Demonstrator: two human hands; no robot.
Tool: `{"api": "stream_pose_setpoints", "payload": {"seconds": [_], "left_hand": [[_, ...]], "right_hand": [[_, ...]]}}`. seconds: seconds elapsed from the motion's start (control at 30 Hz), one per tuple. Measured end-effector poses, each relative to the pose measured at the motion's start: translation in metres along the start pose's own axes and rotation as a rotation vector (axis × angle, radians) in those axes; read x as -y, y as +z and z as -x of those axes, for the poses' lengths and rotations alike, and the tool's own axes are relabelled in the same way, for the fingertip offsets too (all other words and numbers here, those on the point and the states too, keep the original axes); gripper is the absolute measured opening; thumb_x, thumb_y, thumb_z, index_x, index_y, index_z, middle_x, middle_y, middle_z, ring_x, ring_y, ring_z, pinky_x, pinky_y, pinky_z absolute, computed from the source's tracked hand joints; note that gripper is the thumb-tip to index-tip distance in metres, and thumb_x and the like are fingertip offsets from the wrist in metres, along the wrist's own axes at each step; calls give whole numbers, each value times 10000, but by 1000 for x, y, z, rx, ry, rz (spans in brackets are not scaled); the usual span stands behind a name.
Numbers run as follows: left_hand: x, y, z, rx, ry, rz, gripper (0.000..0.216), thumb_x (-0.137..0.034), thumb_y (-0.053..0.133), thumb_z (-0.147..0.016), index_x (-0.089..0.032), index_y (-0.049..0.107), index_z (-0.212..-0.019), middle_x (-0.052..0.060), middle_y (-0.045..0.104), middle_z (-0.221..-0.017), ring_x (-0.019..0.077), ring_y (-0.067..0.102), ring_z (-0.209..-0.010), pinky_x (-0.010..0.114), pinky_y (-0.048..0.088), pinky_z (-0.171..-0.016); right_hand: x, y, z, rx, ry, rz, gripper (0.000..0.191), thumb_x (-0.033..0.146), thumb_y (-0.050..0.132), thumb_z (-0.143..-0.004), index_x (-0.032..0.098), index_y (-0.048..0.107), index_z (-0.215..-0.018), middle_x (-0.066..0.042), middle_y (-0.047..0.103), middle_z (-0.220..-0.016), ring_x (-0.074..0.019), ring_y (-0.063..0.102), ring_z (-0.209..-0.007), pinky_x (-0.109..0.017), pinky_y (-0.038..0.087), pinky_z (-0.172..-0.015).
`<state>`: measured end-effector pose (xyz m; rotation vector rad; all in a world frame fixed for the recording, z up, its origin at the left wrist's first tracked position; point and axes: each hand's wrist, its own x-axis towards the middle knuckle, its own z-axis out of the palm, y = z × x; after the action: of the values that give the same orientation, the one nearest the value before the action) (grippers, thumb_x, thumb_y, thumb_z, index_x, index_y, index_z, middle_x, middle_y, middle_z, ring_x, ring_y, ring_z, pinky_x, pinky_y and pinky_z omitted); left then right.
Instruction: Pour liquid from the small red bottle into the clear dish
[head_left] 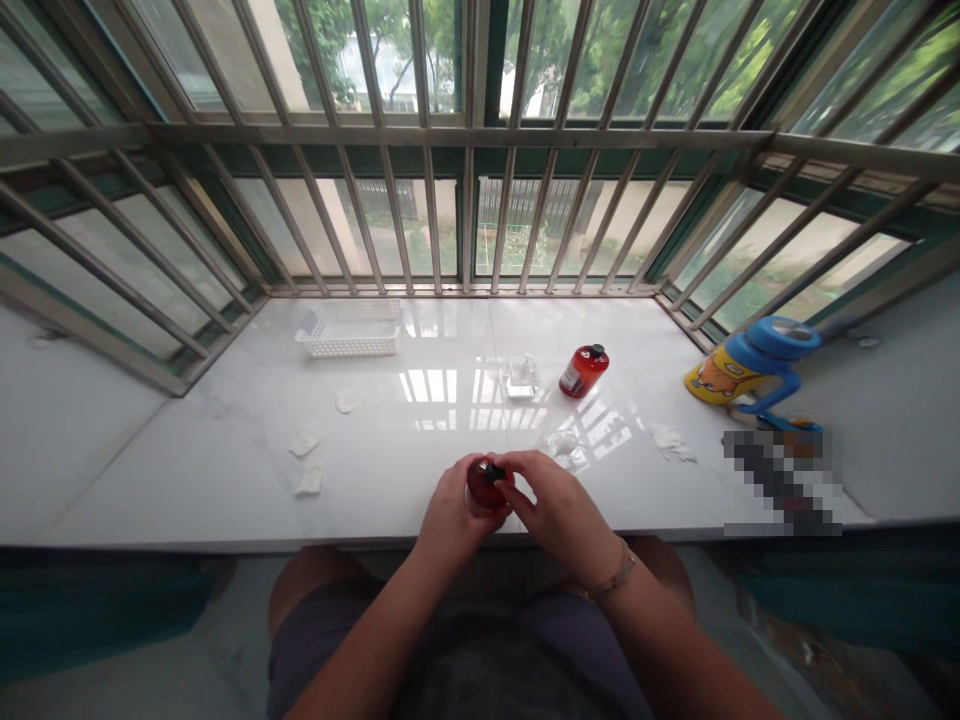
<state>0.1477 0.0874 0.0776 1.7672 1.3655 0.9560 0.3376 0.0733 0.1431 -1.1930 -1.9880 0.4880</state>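
Observation:
Near the counter's front edge, my left hand (454,505) is wrapped around a red bottle (481,488) from its left side. My right hand (546,488) pinches the bottle's black cap (492,472) between thumb and fingers; whether the cap is loose or tight I cannot tell. Just beyond my right hand sits a clear glass piece (566,448), partly hidden by the hand. Farther back stand a clear square glass bottle (522,378) and a second red bottle (583,371) with a black cap and a pale label.
A white plastic basket (352,338) lies at the back left. Pale flat scraps (308,480) and a crumpled tissue (670,442) are scattered about. On the right stands a blue and yellow handled flask (754,362), beside a blurred-out patch. Metal bars (466,138) fence the window behind the white counter (187,480).

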Motion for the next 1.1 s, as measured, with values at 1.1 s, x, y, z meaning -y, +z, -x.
{"api": "stream_pose_setpoints", "payload": {"seconds": [1.1], "left_hand": [[7,1,6,-188,616,-248,650,-205,747,-982,-320,455,-1551,117,692,-1432,272,675,-1362,544,569,-1178]], "right_hand": [[5,30,11,-187,208,-109,305,173,707,-950,284,616,-1219,-62,711,-1182,-255,687,-1108,-446,591,-984]]}}
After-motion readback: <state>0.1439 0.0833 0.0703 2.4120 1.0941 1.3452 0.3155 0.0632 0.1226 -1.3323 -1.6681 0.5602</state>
